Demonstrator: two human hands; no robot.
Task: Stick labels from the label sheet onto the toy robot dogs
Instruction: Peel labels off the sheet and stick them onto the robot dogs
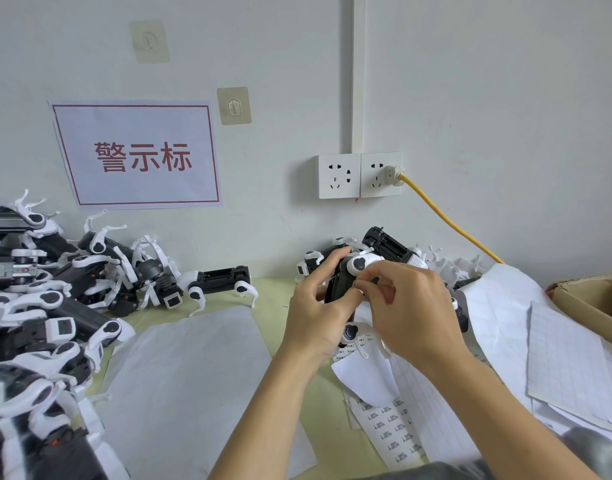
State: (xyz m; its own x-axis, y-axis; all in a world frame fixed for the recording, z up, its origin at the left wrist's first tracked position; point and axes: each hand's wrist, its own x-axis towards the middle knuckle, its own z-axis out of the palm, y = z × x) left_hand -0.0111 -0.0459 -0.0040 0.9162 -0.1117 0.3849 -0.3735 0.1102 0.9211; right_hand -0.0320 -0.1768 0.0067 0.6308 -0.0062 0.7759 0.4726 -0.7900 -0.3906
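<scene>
Two hands [360,306] on one toy robot dog [353,271], label sheet [387,431] below

Both hands, left [313,318] and right [410,311], raised together, fingers curled.

We see a table [270,327] with a pale yellow-green top, pushed against the wall. On its left side lies a big heap of toy robot dogs [48,299] — black and white. One single dog [223,284] lies apart, near the wall. A white paper sheet [190,386] covers the middle. On the right lie label sheets [391,431], some printed, beside a cardboard box [592,303].
</scene>
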